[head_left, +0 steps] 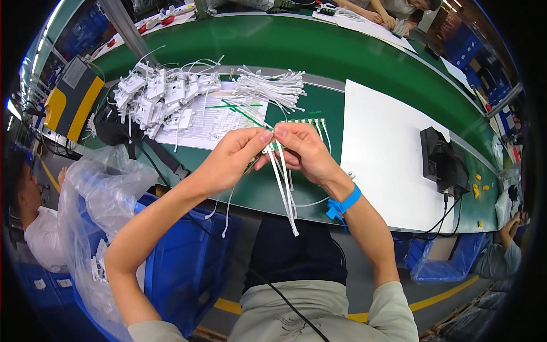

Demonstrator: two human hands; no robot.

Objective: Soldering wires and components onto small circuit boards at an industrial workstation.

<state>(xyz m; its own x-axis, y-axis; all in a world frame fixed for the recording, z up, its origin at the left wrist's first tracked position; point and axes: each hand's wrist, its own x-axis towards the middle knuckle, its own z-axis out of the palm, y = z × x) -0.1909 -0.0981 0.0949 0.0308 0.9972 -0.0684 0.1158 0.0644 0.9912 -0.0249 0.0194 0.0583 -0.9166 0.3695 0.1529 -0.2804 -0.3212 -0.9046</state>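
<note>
Both my hands meet over the near edge of a green worktable point(327, 100). My left hand point(231, 157) pinches a small green circuit board point(272, 147), mostly hidden by the fingers. Thumb to thumb with it, my right hand point(307, 151), a blue band on its wrist, also closes on this board. White cables point(280, 185) hang down from the board toward my lap. Thin green strips point(242, 111) lie just beyond the left thumb. Past the right knuckles shows a row of white connectors point(313, 121) on green board.
White plastic housings point(156, 94) with leads pile up on printed paper point(199, 122), beside bundled white cables point(270, 88). A white sheet point(387, 154) carries a black device point(443, 162). A yellow-grey machine point(74, 97) stands left. Below are blue bins point(185, 268) and plastic film. Other people work nearby.
</note>
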